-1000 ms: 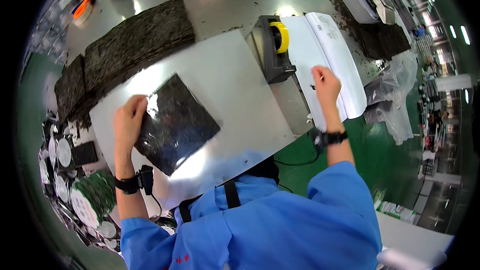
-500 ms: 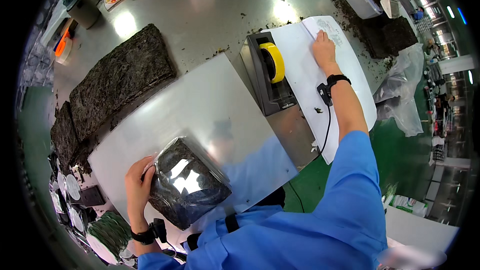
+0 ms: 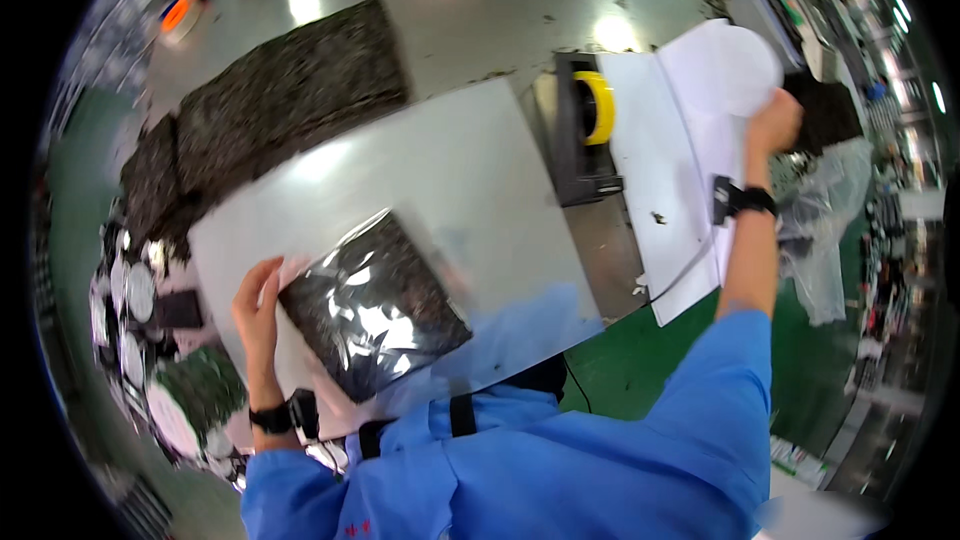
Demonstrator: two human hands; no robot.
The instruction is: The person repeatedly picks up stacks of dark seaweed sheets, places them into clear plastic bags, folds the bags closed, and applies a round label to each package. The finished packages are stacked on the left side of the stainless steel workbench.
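A clear plastic bag of dark sheets, seaweed by the look of them (image 3: 375, 305), lies flat on the pale board (image 3: 465, 155) before me. Just beside its left corner is my left hand (image 3: 258, 315), fingers apart and holding nothing that I can see. Far to the right, my right hand (image 3: 772, 125) pinches the edge of a white paper sheet (image 3: 735, 65). That sheet is lifted and curled above a pile of white paper (image 3: 655, 170). Some blur hides the fingertips of the right hand.
A black dispenser with yellow tape (image 3: 600, 110) stands between board and paper. Stacked dark sheets (image 3: 290, 90) lie behind the board. Beyond the paper are a grey bin (image 3: 760, 15), another dark stack (image 3: 825, 115) and a crumpled clear bag (image 3: 825, 200). Orange tape (image 3: 180, 12) sits far left.
My right hand has moved right and lifted the paper's edge, which lay flat before. My left hand has come slightly away from the bag's corner. The whole view has shifted.
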